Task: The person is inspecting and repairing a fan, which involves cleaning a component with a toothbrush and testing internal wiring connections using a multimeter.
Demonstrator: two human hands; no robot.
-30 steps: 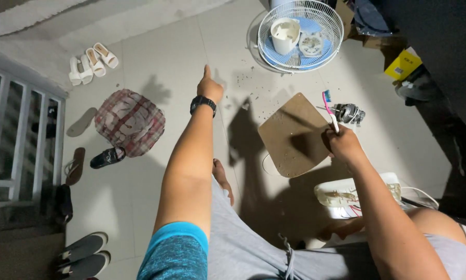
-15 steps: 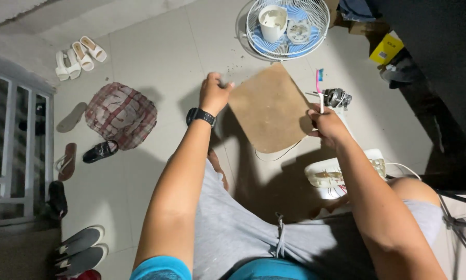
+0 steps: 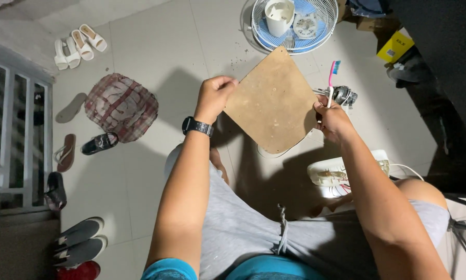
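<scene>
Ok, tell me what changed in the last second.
The left hand, stretched out pointing before, pulled back and took the brown board by its left corner. The board rose from low by the right hand to between both hands. The right hand kept the pink toothbrush.

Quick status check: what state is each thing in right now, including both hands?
Left hand: gripping the board's left corner.
Right hand: gripping the board's right edge and a toothbrush.
Board: held off the floor, tilted.
Toothbrush: upright, bristles up.
Fan grille: flat on the floor, parts inside.
Fan base: on the floor.
Bag: on the floor.
</scene>
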